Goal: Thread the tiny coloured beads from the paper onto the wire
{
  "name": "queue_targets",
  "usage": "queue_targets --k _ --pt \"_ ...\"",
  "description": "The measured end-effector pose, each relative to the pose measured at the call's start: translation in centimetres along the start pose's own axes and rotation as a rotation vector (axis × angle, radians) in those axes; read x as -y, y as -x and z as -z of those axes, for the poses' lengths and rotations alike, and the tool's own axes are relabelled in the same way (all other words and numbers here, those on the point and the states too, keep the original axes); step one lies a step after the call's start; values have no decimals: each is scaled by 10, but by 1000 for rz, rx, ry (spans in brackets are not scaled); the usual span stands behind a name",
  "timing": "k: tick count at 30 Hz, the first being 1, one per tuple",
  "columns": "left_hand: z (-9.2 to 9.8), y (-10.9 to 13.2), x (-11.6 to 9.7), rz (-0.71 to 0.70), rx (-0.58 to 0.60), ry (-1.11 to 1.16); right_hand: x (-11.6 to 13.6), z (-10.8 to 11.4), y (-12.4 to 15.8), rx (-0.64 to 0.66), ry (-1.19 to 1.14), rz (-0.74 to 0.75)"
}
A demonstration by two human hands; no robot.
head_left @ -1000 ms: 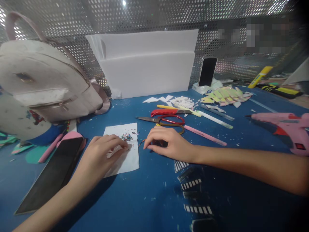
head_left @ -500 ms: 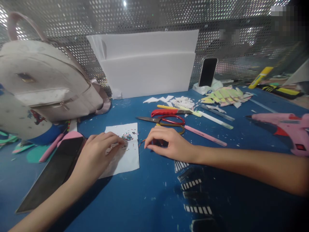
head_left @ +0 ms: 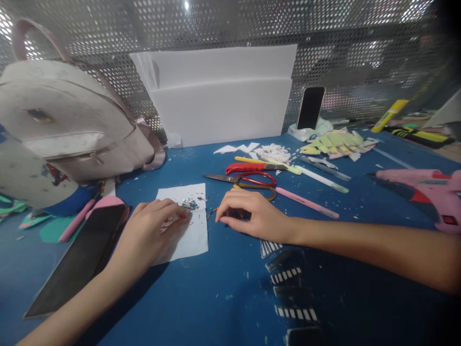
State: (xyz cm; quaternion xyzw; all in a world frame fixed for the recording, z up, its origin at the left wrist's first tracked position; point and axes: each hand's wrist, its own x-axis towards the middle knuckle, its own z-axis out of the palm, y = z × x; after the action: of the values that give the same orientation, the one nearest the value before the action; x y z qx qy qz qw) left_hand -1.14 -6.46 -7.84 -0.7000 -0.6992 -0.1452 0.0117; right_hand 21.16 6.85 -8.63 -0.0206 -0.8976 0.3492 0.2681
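My left hand (head_left: 153,230) is over the left part of a white paper sheet (head_left: 194,235), its thumb and fingertips pressed together; anything between them is too small to make out. Small multicoloured glitter pieces (head_left: 189,205) lie on the paper just beyond those fingertips. To the right of the paper, my right hand (head_left: 252,214) rests on the blue table (head_left: 201,298) with fingers curled and thumb close to the index finger. A thin reddish-brown strand (head_left: 211,213) shows by its fingertips, and whether they grip it is unclear. Scissors (head_left: 223,178) lie just behind this hand.
A backpack (head_left: 79,115) and a dark flat case (head_left: 77,262) are at the left. Behind the scissors lie a red-handled cutter (head_left: 245,167) and white scraps (head_left: 273,153). A pink glue gun (head_left: 428,185) is at the right, striped pieces (head_left: 295,312) nearer, a phone (head_left: 310,108) at the back.
My left hand's fingers have shifted slightly to the right over the paper. My right hand looks the same.
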Motion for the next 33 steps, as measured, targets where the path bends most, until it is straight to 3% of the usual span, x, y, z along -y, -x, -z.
queue_targets --k 9,17,23,33 --pt "-5 -2 1 -11 -7 53 -1 0 0 -10 5 11" --pt "3 6 -19 18 -233 316 1 0 -1 -35 -3 27" --pt "-7 15 -38 165 -105 635 2 0 0 -49 26 43" --pt "-12 19 -36 214 -126 775 1 -1 1 -22 38 99"
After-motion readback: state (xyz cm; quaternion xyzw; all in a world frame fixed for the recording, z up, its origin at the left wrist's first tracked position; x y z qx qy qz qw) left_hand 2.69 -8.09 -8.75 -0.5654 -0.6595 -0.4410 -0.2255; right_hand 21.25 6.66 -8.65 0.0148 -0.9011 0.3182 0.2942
